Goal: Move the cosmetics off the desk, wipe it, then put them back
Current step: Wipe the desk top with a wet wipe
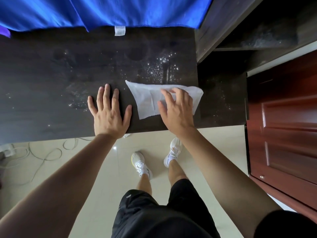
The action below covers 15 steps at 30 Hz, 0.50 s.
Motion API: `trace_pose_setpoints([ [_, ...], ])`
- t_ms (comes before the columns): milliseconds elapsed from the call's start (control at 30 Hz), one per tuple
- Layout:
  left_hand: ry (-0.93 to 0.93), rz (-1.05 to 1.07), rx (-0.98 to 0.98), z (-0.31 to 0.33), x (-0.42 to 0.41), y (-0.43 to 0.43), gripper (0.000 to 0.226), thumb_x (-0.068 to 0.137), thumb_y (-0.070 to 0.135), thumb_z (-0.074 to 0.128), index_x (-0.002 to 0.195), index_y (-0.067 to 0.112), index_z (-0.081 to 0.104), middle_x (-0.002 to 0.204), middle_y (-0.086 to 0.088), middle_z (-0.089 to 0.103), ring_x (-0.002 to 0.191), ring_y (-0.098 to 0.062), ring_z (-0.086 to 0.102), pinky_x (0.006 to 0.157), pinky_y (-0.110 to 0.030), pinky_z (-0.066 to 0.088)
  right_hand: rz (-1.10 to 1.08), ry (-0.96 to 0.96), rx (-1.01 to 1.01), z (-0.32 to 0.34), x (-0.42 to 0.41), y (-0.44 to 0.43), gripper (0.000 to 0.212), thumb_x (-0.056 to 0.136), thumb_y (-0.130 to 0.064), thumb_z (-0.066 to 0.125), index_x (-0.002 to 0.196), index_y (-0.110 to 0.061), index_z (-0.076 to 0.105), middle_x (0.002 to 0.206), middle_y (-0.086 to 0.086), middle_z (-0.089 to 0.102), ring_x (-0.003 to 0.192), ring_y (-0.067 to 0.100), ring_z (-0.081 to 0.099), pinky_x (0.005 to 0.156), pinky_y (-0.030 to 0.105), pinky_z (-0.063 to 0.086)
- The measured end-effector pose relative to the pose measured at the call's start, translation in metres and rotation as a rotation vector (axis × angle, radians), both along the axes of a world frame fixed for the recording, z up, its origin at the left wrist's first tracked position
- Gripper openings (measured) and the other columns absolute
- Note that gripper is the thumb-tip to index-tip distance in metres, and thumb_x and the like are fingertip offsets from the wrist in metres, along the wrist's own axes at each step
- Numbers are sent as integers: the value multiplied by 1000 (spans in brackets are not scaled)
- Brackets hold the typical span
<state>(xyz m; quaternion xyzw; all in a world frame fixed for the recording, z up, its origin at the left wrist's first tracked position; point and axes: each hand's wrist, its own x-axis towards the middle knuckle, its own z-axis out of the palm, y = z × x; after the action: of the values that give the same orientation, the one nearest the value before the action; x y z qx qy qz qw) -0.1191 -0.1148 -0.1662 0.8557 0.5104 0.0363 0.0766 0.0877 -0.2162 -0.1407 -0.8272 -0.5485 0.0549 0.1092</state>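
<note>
Near the right front corner of the desk (pixel 51 83), one right hand (pixel 175 110) presses spread, uncurled fingers on the single white wipe (pixel 147 98), whose right edge reaches just past the desk's side. One left hand (pixel 109 110) lies flat just beside it, fingers straight. Open desk top runs wide to the left, dotted with white specks; one blue cloth (pixel 103 11), cut off at the top, hides its far edge.

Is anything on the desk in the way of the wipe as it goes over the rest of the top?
Only the left hand, resting flat on the desk just left of the wipe. The right hand rests on the wipe. Toward the far edge nothing visible blocks it, only bright specks.
</note>
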Motion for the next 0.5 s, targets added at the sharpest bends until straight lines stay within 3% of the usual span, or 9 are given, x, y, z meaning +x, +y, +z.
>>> trace_pose_setpoints([
  [100, 4, -5, 10, 0, 1, -2, 69, 97, 57, 34, 148, 10, 34, 160, -15, 24, 149, -33, 18, 118, -62, 7, -7, -23, -180, -9, 5, 10, 60, 102, -53, 30, 158, -30, 27, 160, 18, 24, 149, 37, 22, 119, 61, 14],
  [200, 12, 1, 18, 1, 2, -1, 69, 97, 57, 34, 147, 10, 35, 160, -15, 25, 149, -33, 18, 118, -61, 8, 1, 12, -310, -17, 30, 45, 66, 98, -64, 15, 159, -41, 2, 168, 14, -9, 153, 41, -9, 117, 69, -3],
  [367, 18, -3, 34, 2, 1, -2, 68, 97, 56, 34, 147, 10, 36, 160, -15, 26, 149, -33, 19, 118, -61, 10, -20, 54, -344, -18, 71, 125, 69, 94, -72, 8, 156, -44, -5, 167, 10, -17, 151, 43, -18, 115, 71, -10],
  [500, 18, 5, 25, 2, 1, -1, 68, 98, 56, 34, 147, 10, 37, 160, -14, 25, 149, -32, 19, 118, -61, 9, 90, 0, -302, -21, 48, 100, 69, 98, -67, 13, 159, -37, 1, 168, 11, -10, 152, 42, -12, 117, 69, -3],
])
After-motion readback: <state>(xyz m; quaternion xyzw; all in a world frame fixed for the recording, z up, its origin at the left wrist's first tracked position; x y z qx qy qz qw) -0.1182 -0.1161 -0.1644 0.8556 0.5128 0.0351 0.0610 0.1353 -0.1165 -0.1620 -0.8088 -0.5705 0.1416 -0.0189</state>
